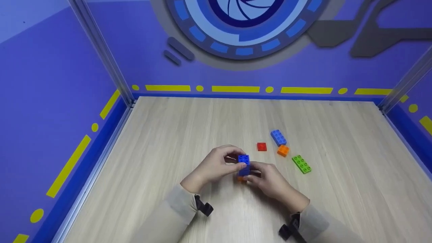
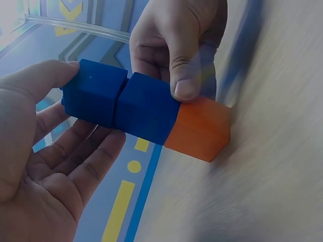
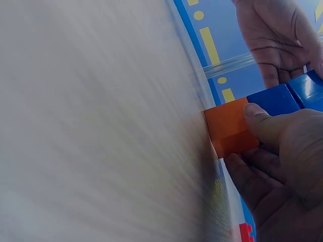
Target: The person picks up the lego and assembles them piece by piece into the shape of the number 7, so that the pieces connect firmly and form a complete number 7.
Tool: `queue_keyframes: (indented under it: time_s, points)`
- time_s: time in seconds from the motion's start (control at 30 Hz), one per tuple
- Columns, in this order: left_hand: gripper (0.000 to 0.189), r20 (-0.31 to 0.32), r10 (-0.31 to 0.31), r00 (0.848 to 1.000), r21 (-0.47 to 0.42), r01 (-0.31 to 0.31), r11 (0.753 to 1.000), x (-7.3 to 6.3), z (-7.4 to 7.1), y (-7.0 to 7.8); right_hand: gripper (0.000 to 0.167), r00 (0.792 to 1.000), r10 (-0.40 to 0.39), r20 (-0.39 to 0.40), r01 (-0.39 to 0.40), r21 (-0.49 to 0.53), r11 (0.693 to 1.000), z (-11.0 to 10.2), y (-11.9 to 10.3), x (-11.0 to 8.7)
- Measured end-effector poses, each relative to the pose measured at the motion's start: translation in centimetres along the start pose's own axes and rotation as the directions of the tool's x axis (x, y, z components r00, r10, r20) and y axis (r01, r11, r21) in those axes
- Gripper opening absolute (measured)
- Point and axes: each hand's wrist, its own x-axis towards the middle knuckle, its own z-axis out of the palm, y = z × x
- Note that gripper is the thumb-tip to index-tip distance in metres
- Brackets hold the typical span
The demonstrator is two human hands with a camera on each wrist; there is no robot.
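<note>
My left hand [image 1: 221, 164] holds the upper blue brick [image 2: 96, 92] between thumb and fingers, its studded top showing in the head view. Directly under it is a second blue brick [image 2: 147, 108], and a narrow dark slanted seam runs between the two. An orange brick [image 3: 232, 126] forms the bottom of this upright stack. My right hand [image 1: 271, 180] grips the stack low down, with its thumb across the join of the lower blue brick and the orange one. In the right wrist view its fingertips lie along the orange brick's underside edge.
To the right of the hands lie a small red brick [image 1: 261, 146], a lighter blue brick [image 1: 278, 137], another orange brick [image 1: 283, 150] and a long green brick [image 1: 301, 164]. The wooden table [image 1: 175, 135] meets purple-blue panels [image 1: 135, 64] at its back and sides.
</note>
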Motion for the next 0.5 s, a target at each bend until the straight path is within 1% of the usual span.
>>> queue_keyframes:
  time_s: [0.1, 0.3, 0.5]
  points:
    - [0.032, -0.001, 0.006, 1.000, -0.005, -0.006, 1.000, 0.02, 0.05, -0.03, 0.041, 1.000, -0.008, -0.002, 0.008, 0.004, 1.000, -0.04, 0.03, 0.01]
    - [0.029, -0.002, -0.008, 1.000, -0.024, 0.008, 1.000, -0.01, 0.21, -0.01, 0.040, 0.998, -0.051, -0.026, 0.050, -0.024, 0.998, 0.02, 0.11, 0.00]
    - [0.028, 0.007, 0.015, 1.000, -0.054, -0.014, 0.998, 0.10, 0.44, -0.66, 0.039, 0.999, -0.041, -0.028, 0.040, -0.027, 0.999, 0.12, 0.13, 0.01]
